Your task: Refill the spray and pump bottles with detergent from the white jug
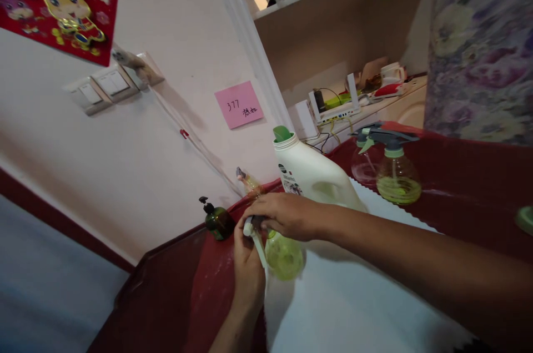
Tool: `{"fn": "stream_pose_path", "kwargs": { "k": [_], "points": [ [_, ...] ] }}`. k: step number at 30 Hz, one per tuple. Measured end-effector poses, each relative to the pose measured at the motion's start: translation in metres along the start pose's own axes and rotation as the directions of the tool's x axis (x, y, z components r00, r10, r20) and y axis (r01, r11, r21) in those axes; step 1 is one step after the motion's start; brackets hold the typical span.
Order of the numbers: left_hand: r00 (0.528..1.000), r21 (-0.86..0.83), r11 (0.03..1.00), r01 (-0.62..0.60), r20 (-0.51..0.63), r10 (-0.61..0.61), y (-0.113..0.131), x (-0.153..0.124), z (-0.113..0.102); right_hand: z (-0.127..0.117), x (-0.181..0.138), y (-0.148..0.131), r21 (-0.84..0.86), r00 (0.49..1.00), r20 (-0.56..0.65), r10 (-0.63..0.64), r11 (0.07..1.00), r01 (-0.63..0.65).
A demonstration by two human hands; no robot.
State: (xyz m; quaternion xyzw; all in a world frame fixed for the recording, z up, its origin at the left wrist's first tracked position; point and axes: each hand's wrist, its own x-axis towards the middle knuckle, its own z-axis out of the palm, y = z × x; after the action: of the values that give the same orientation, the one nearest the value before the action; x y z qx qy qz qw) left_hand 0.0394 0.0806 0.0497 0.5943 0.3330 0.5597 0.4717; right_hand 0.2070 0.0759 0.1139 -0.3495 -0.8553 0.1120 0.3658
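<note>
A small round green spray bottle (pixel 284 256) stands on a white cloth (pixel 353 297). My right hand (pixel 283 214) is closed over its top. My left hand (pixel 246 264) comes up from below and pinches the white spray head and tube (pixel 256 239) at the bottle's neck. A large white detergent jug (pixel 310 175) with a green cap stands just behind my hands.
A dark pump bottle (pixel 217 221) stands left of my hands on the dark red table (pixel 175 286). Two more spray bottles (pixel 395 172) stand at the back right. On the wall are light switches (pixel 110 85) and a pink note (pixel 239 104). A shelf with a router (pixel 333 109) lies behind.
</note>
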Motion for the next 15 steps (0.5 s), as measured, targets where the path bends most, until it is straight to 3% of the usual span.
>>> {"fn": "stream_pose_path", "kwargs": {
  "k": [3,8,15],
  "points": [
    [1.000,0.062,0.998,0.012,-0.015,-0.011,-0.007,-0.006,0.002,-0.003,0.002,0.003,-0.056,0.999,0.038,-0.019,0.998,0.021],
    [0.997,0.068,0.997,0.029,0.065,-0.033,-0.025,-0.017,0.004,-0.009,0.003,0.000,-0.147,0.997,0.074,-0.008,0.989,0.019],
    [0.987,0.106,0.988,0.114,0.097,-0.124,-0.026,-0.016,0.005,-0.015,0.006,0.002,-0.235,0.993,0.115,0.010,0.972,0.017]
  ]
}}
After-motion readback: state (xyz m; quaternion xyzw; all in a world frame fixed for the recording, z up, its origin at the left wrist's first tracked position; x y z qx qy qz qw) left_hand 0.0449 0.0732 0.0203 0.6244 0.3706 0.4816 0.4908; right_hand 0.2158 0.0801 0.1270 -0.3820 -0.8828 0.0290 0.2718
